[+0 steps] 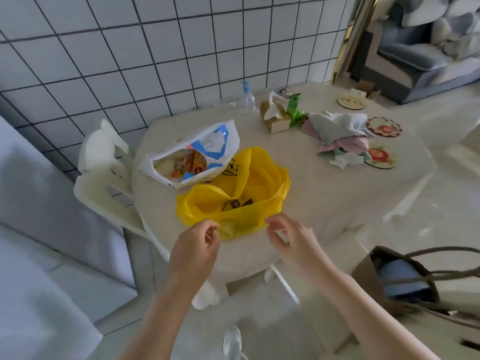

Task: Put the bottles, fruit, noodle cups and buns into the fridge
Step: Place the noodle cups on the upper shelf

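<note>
A yellow plastic bag (233, 201) lies open on the round table (324, 193), with dark packets showing inside. Behind it to the left is a white and blue plastic bag (207, 141), its mouth open on packaged food. My left hand (200, 240) pinches the near left rim of the yellow bag. My right hand (285, 235) pinches the near right rim. Both hands sit at the table's front edge. What lies deeper in either bag is hidden.
A clear pump bottle (246, 98), a tissue box (275, 118), a pile of cloths (340, 133) and round coasters (384, 127) sit at the table's far side. A white chair (104, 172) stands left. A brown tote bag (400, 279) rests at right. A tiled wall is behind.
</note>
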### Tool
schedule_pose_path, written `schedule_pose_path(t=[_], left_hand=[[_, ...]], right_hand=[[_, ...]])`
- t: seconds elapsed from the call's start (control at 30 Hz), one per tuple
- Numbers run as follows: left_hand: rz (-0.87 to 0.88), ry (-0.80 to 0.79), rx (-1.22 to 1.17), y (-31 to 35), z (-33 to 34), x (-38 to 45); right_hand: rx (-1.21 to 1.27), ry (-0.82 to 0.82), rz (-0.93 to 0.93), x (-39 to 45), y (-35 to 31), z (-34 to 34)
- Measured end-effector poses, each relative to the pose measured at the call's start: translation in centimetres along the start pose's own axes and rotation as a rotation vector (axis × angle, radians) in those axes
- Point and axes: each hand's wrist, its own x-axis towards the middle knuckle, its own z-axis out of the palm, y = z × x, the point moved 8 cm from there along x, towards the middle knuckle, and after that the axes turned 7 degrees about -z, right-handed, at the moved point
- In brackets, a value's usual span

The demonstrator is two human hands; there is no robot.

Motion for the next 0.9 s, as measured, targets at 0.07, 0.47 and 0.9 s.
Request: schedule_pose_path(t=[0.07,0.47,0.9], left_hand=[[0.036,0.068,0.048,0.2,-0.9,2.4],[0.301,0.325,0.442,1.2,-2.2,21.0],[0.486,-0.021,0.984,-0.3,2.4,33.9]], right_hand=[[0.003,-0.007,-0.039,2.7,-0.2,0.5],[-0.046,-0.121,-0.163,18.2,-1.5,4.7],[-0.039,-0.2,-0.241,28.4,0.3,6.5]])
